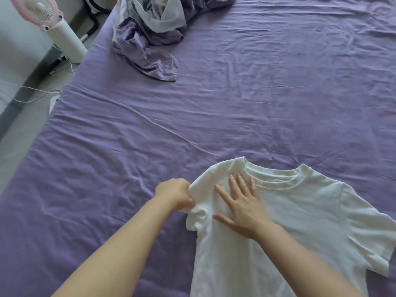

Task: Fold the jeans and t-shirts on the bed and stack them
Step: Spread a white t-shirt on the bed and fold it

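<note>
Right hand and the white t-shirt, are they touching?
Touching. The head view shows the right hand lying flat, its fingers spread on the t-shirt.

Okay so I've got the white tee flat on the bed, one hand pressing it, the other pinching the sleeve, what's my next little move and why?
Probably fold that sleeve inward over the chest. The left hand grips the bunched sleeve at the edge of the white t-shirt, while the right hand lies flat beside the collar, pinning the cloth as an anchor. The other sleeve is still spread out on the purple sheet.
</note>
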Demonstrator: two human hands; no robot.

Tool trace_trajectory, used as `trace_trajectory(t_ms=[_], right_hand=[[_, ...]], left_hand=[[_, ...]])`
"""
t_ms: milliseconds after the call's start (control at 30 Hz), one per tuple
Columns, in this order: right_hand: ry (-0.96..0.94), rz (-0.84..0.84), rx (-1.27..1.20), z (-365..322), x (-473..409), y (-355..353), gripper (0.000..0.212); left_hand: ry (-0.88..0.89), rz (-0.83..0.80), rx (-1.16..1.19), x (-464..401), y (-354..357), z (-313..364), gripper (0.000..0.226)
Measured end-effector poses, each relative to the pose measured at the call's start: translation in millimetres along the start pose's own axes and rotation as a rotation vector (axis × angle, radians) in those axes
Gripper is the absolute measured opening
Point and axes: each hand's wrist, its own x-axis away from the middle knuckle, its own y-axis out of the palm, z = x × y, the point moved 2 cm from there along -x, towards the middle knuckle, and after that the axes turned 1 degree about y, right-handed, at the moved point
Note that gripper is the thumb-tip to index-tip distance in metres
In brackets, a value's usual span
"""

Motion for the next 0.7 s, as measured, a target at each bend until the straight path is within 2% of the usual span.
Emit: trace_trajectory(t_ms=[100, 167, 267, 367, 433, 467, 500, 533, 567, 633, 667, 700], right_hand=[[0.002, 0.005, 0.038, -12, -3, 5, 0.082], [0.081, 0.026, 0.021, -17, -5, 6, 0.082], [0.143, 0.063, -0.036, -18, -4, 1, 0.076], [0.156, 0.116, -0.063, -3, 13, -8, 0.067], [0.172, 0.148, -0.073, 12, 28, -13, 0.063], [0.186, 0.15, -0.072, 20, 37, -14, 0.063], [0.202, 0.14, -0.065, 28, 45, -14, 0.063], [0.219, 0.13, -0.06, 36, 54, -12, 0.063], [0.237, 0.121, -0.057, 44, 64, -8, 0.063], [0.275, 0.09, -0.048, 57, 83, 1, 0.063], [0.297, 0.071, -0.042, 62, 93, 8, 0.064], [0.319, 0.049, -0.039, 67, 101, 15, 0.064]], left_hand=[[-0.055, 0.049, 0.17, 1, -4, -8, 0.023], [-0.086, 0.083, 0.457, 3, -4, -2, 0.018], [-0.217, 0.045, 0.872, 10, -5, 13, 0.011], [-0.345, -0.066, 1.253, 16, -9, 37, 0.012], [-0.325, -0.217, 1.502, 22, -11, 57, 0.009], [-0.277, -0.284, 1.538, 25, -10, 67, 0.009], [-0.227, -0.302, 1.506, 27, -6, 75, 0.015], [-0.17, -0.243, 1.415, 28, 0, 79, 0.025], [-0.108, -0.108, 1.244, 28, 7, 80, 0.036], [0.061, 0.247, 0.652, 30, 19, 76, 0.046], [0.16, 0.362, 0.371, 33, 28, 77, 0.047], [0.259, 0.402, 0.182, 34, 39, 79, 0.048]])
